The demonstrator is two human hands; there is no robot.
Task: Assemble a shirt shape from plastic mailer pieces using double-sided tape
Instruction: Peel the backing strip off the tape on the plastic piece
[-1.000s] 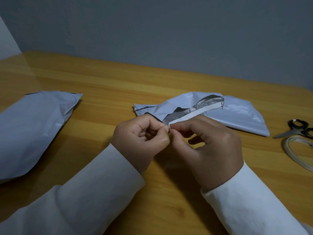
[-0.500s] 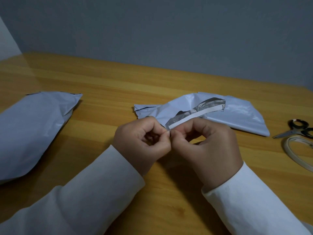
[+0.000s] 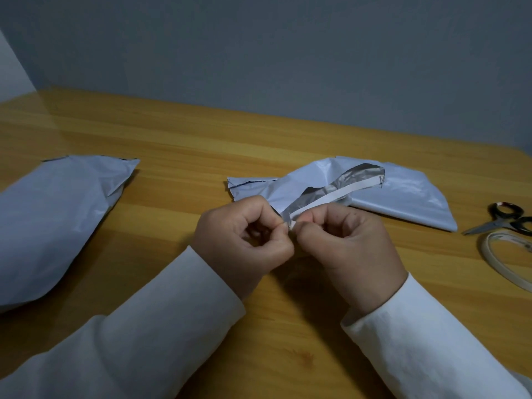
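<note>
Large mailer piece is lying flat at left of frame on the table, untouched, well apart from the hands. Centre frame: left hand is curled tight, thumb and forefinger pinching the near corner of the small mailer piece, which is sitting crumpled centre-right with its grey inner face partly turned up. Right hand is curled the same way, fingertips butting against the left's, pinching the near end of the white tape strip that is running along the folded edge toward the upper right. Judging by this, the step in hand is starting the backing liner off the double-sided tape already stuck on that piece; can't tell whether the liner is actually lifting yet, the contact point is too small to see. Next move is probably calling for a nail under the liner corner, then a slow low-angle peel along the strip toward the upper right while the left hand is keeping the film pinned, so the thin plastic isn't stretching or the adhesive coming up with the liner. After that, likely mating it to the large piece at left. At the right edge: scissors are lying beside the tape roll, both idle, just off the small piece.
</note>
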